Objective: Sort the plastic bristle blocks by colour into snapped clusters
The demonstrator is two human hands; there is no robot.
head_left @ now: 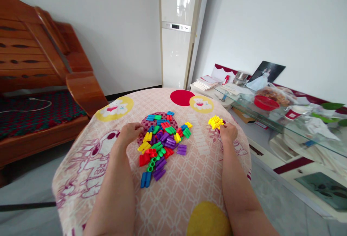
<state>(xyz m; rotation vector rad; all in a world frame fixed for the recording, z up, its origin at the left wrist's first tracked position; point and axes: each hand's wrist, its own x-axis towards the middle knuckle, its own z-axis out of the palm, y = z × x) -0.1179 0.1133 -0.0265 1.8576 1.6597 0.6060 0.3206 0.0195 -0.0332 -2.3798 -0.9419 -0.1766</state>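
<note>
A loose pile of plastic tube-shaped building blocks (170, 141) in red, green, blue, yellow and purple lies on the round table's patterned cloth (200, 178). Many of the blocks are short tubes joined side by side. At the pile's left edge is my left hand (131, 133), its fingers bent together with no block visible in them. Over on the right, a yellow cluster of blocks (215, 122) sits apart from the pile. My right hand (229, 132) pinches the cluster's right side between its fingertips. Its other fingers are curled and partly hidden.
A wooden bench (35, 55) stands left of the table. Behind it is a tall white cabinet-like appliance (177, 51). A glass-topped stand (292, 127) on the right bears papers, a red bowl (266, 102), a plastic bag and a photo.
</note>
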